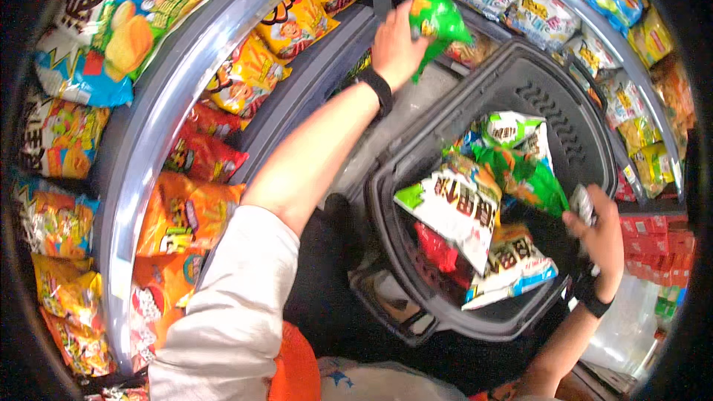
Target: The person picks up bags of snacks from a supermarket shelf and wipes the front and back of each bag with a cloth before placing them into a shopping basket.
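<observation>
My left hand (398,47), with a dark band at its wrist, grips a green snack bag (440,19) beyond the far-left rim of a dark plastic shopping basket (557,94). In the basket, another green bag (523,178) lies among white snack bags (451,200) bearing writing. Lower down are a red packet (437,248) and a white-and-blue bag (518,267). At the basket's right side, my right hand (599,234) has its fingers around a small silvery item (582,203). Blur hides exactly what that item is.
Curved shelves with a clear front lip (136,122) hold yellow bags (295,19), red bags (203,145) and orange bags (186,211) on the left. White bags (540,14) fill a shelf at upper right. Red boxes (657,245) are stacked beyond my right hand.
</observation>
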`<action>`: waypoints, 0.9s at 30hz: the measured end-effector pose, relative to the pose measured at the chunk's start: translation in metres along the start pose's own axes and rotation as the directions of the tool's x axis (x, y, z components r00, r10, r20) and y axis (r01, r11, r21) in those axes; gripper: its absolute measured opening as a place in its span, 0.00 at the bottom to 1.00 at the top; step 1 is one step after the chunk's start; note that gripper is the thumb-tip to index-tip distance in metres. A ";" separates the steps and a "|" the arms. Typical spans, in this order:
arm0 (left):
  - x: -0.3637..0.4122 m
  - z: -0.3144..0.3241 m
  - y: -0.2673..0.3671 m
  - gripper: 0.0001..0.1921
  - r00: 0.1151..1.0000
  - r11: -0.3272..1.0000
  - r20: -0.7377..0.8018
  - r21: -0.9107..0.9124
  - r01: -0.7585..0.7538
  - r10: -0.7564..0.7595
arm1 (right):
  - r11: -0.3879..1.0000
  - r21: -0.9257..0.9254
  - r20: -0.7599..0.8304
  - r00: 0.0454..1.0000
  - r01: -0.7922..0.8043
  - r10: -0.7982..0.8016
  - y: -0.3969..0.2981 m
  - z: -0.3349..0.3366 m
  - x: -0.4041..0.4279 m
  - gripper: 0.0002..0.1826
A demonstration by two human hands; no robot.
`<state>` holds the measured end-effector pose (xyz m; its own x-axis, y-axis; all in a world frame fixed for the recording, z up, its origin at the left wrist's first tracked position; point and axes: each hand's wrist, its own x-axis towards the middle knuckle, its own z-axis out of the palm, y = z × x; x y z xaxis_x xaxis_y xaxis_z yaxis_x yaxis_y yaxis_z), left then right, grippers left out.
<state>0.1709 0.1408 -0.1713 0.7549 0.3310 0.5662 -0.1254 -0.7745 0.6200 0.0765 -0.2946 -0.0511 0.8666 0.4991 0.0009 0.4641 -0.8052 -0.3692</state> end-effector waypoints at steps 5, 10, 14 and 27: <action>0.025 -0.095 0.116 0.34 0.988 0.891 0.064 -0.445 -0.095 0.137 | 0.954 0.269 -0.169 0.981 0.135 -0.091 0.006 0.000 0.012 0.22; -0.010 -0.154 0.176 0.29 0.937 0.458 0.317 -0.862 0.219 0.148 | 0.883 0.317 -0.364 0.904 0.346 -0.224 -0.025 -0.001 0.021 0.32; -0.074 -0.124 0.208 0.19 0.911 0.125 0.299 -0.954 0.274 0.285 | 0.566 0.800 -0.297 0.951 0.199 0.087 0.010 0.009 0.007 0.36; -0.133 -0.055 0.218 0.14 0.748 0.057 0.642 -0.752 0.657 -0.166 | 0.180 0.984 -0.071 0.922 0.001 0.381 0.240 0.037 -0.069 0.19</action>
<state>0.0080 -0.0427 -0.0813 0.9992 0.0302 -0.0279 0.0053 0.5787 0.8155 0.1215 -0.5104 -0.1746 0.9887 0.1303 -0.0743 -0.0962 0.1711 -0.9806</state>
